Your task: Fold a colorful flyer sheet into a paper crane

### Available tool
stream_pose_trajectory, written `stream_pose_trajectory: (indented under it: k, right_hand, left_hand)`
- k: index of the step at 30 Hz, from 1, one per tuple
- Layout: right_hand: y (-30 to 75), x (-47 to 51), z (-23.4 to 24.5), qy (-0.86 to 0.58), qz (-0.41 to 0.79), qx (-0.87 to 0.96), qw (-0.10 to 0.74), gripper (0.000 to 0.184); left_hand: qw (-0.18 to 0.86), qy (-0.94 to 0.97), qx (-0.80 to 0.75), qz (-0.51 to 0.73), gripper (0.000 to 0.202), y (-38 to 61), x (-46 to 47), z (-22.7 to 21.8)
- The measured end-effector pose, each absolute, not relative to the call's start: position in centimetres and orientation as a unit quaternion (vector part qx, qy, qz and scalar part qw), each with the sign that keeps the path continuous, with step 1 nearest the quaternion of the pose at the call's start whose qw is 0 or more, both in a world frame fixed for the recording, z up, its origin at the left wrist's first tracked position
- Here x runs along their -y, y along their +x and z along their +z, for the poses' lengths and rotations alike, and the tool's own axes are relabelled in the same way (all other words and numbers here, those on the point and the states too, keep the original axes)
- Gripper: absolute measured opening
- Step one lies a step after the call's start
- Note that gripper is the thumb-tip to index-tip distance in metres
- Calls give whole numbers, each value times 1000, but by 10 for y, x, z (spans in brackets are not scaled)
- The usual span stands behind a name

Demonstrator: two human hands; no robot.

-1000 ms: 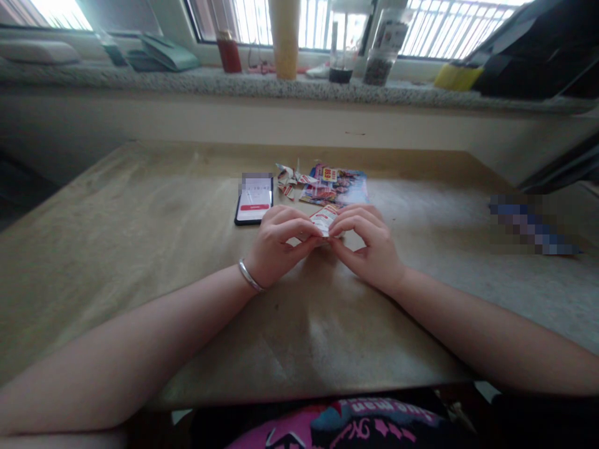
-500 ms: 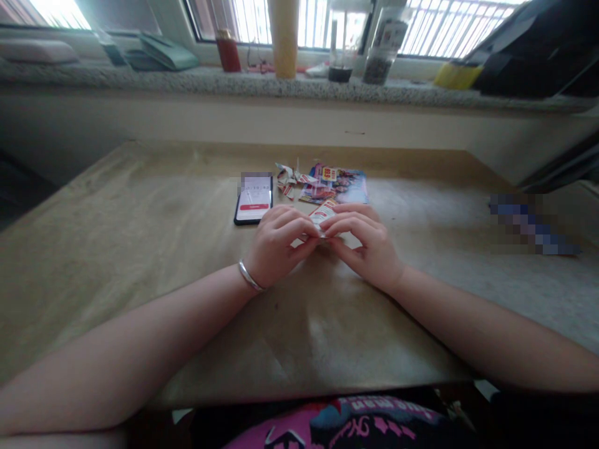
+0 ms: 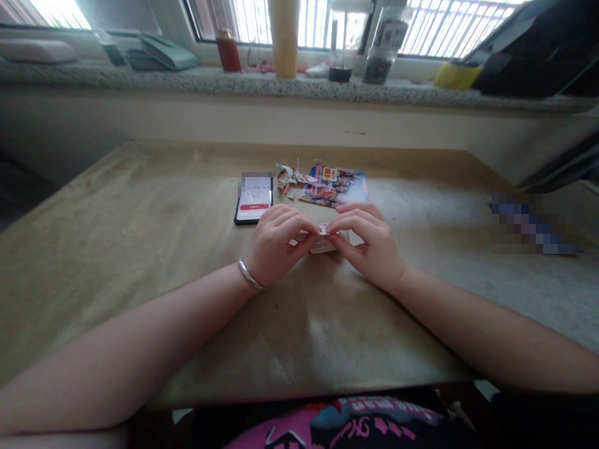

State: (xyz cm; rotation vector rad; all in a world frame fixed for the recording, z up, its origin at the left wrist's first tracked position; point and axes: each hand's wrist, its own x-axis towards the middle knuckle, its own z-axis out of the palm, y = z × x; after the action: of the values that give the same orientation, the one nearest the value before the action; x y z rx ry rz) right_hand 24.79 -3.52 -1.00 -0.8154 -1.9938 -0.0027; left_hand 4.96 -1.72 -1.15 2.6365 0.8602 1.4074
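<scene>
Turned since the earlier frame: small printed paper (image 3: 322, 246), with its visible face now mostly below the fingertips (image 3: 314, 227), on the near side, instead of sticking up beyond them; both hands almost unmoved. Sits at the middle of the table (image 3: 262, 343), between left hand (image 3: 282, 234) and right hand (image 3: 365, 236), on the near side of a colourful leaflet (image 3: 337, 187) and apart from it. Looks partway through being folded or creased: not yet let go, not yet laid flat. Cannot tell the number of creases made or left, with much of the sheet hidden behind fingers. Beyond, white-and-red paper pieces (image 3: 287, 181) in a loose, bent cluster at the leaflet's left edge; cannot tell whether finished or discarded. Reaches in from both lower corners with bare forearms (image 3: 178, 330) angled together, hands mirroring each other, tips nearly meeting. Pinches narrowly on both sides, thumb below and forefinger above, leaving a rounded gap behind each pinch; holds the paper's upper edge between them. Around the left wrist, a silver bracelet (image 3: 251, 275). Just beyond the left hand, a phone (image 3: 255, 199), lying screen up.
</scene>
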Motion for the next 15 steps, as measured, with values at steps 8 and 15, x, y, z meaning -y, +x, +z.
stream_pose_trajectory:
  k: [8, 15]
  right_hand:
    - [245, 35, -11, -338, 37, 827, 449, 5]
    - [250, 32, -11, -318, -14, 838, 443, 4]
  left_hand:
    - [44, 852, -278, 442, 11, 49, 16, -12]
    - [35, 853, -261, 451, 11, 49, 17, -11]
